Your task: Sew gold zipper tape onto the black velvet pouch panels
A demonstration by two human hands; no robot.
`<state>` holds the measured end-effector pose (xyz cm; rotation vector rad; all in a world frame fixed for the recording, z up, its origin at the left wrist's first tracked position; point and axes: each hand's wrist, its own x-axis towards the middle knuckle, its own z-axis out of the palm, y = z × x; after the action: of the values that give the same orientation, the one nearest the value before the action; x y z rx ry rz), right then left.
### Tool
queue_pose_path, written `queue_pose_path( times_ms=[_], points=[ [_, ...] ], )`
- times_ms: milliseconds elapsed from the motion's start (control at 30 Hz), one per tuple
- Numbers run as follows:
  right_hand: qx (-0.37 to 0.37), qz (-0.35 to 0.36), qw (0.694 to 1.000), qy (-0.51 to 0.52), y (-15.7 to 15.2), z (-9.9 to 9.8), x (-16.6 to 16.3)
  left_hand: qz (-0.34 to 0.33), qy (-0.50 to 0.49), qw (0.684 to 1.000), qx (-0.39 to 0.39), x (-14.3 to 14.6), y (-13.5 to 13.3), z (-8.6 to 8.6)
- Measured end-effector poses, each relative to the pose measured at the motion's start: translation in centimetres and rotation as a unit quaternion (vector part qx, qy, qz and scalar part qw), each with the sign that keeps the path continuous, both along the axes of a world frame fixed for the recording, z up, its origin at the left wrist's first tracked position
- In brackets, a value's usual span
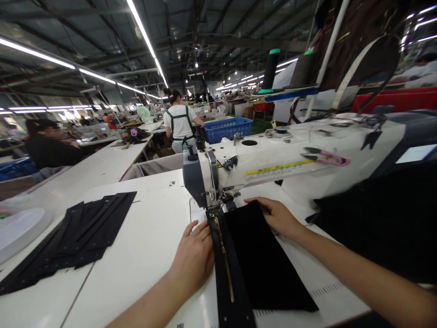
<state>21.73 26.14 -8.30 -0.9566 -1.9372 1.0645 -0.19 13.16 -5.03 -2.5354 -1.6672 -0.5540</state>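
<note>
A black fabric strip with a gold-toothed zipper [224,255] runs lengthwise under the needle area of a white sewing machine [218,182]. Beside it on the right lies a wide black fabric panel [269,264]. My left hand [196,250] rests flat at the strip's left edge, fingers stretched toward the presser foot. At the panel's far right corner, my right hand [273,216] has its fingers closed on the fabric edge; some fingertips are hidden.
Overlapping black cut pieces [85,228] lie on the white table to the left, near a round white lid-like object [23,232]. Pink-handled thread snips [327,157] sit on the machine arm. Dark fabric [378,228] is heaped at right. Ahead, a person [178,120] stands beside a blue crate [228,129].
</note>
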Motion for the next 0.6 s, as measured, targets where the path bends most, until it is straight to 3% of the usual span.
queue_pose_path(
  times_ms=[233, 333, 433, 500, 600],
  points=[
    [0.020, -0.004, 1.000, -0.010, 0.4, 1.4, 0.4, 0.016, 0.014, 1.000, -0.014, 0.3, -0.6, 0.5],
    [0.119, -0.051, 0.988, -0.078, -0.2, 2.1, 0.0, 0.008, 0.010, 1.000, -0.004, 0.3, -0.4, 0.5],
    [0.244, -0.108, 0.928, -0.261, 0.0, 1.9, -0.7, 0.003, 0.013, 1.000, 0.002, 0.4, -0.1, 0.6],
    [0.262, -0.123, 0.883, -0.370, 0.4, 1.6, -1.1, 0.007, 0.017, 1.000, 0.007, 0.5, 0.0, 0.7],
    [0.261, -0.126, 0.855, -0.429, 0.5, 1.6, -1.4, 0.021, 0.018, 1.000, 0.010, 0.6, -0.1, 0.6]
  ],
)
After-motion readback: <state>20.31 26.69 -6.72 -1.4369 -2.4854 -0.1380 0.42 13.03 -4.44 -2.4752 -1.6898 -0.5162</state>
